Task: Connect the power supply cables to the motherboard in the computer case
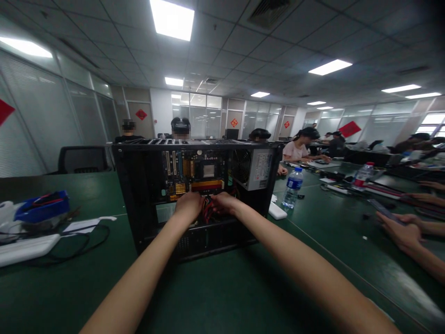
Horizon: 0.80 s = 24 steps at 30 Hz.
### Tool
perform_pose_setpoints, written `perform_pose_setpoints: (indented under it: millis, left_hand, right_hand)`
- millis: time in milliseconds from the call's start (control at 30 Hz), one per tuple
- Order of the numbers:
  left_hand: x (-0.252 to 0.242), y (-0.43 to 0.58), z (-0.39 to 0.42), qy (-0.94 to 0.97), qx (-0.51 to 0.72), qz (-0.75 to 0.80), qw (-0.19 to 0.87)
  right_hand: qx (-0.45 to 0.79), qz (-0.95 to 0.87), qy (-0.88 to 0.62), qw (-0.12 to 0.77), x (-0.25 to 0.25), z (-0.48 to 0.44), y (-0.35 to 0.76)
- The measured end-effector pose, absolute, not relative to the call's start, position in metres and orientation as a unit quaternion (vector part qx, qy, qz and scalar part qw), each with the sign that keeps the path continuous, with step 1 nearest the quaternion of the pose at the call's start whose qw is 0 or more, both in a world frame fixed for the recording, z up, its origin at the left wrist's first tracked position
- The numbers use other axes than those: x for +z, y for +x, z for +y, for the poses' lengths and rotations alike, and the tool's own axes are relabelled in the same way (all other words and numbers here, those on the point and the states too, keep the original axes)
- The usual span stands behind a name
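A black computer case [129, 195] lies with its open side toward me on the green table. Inside it are a motherboard [194, 169] with gold and orange slots, and a silver power supply [260, 169] with a fan at the upper right. My left hand [189, 205] is inside the case, below the motherboard, its fingers curled in among a bundle of red and black cables [207, 212]. From the other side, my right hand [224, 204] closes on the same bundle, close to my left. The fingertips of both hands are partly hidden by the cables.
On the left are a blue tray [43, 208], a white power strip [31, 249] and a black cord. A water bottle [293, 188] and a white box [277, 211] stand right of the case. At the right edge, another person's hands hold a phone [385, 211]. Several people sit behind.
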<state>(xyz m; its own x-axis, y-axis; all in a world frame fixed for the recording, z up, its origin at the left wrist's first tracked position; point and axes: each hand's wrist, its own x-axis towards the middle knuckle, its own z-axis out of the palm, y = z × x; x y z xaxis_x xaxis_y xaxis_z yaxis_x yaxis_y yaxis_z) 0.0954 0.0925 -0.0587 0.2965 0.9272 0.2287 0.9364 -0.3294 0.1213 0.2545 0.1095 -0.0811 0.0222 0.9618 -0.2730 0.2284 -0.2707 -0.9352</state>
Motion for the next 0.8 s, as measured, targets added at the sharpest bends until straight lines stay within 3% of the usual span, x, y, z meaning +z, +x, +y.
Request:
perform_pose_setpoints:
  millis: [367,800]
  left_hand:
    - [-0.061,0.105,0.107,-0.807,-0.099,-0.581,0.04]
    - [-0.059,0.108,0.108,-0.796,-0.1,-0.597,0.029]
  right_hand:
    - [0.242,-0.686,-0.603,0.327,-0.093,0.106,0.27]
    - [0.153,-0.703,-0.631,0.291,-0.102,0.113,0.273]
